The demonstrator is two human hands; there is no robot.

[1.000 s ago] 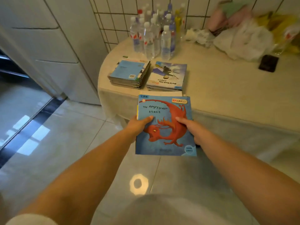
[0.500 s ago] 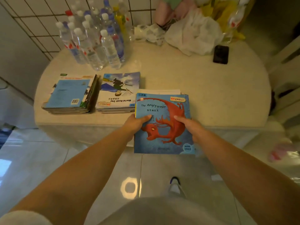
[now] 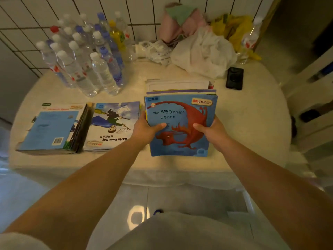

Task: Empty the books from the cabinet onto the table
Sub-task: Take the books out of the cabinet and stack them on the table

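Observation:
I hold a stack of thin picture books (image 3: 180, 109) over the round table (image 3: 252, 123); its top cover is blue with a red dragon, "The Angry Dragon". My left hand (image 3: 146, 130) grips the stack's left edge, thumb on the cover. My right hand (image 3: 210, 130) grips the right edge the same way. The stack sits right of two book piles lying on the table: one topped by "World Book Day" (image 3: 113, 127), and a thicker pile with a blue back cover (image 3: 52, 130) at the left. Whether the held stack touches the table I cannot tell.
Several water bottles (image 3: 86, 56) stand at the table's back left. White plastic bags (image 3: 203, 53), cloths and a yellow bag lie along the tiled wall. A black phone (image 3: 234, 78) lies at the back right. A white chair (image 3: 315, 105) stands to the right.
I have stepped up to the table, and both hands have carried the dragon book stack forward from over the floor to over the tabletop, beside the World Book Day pile.

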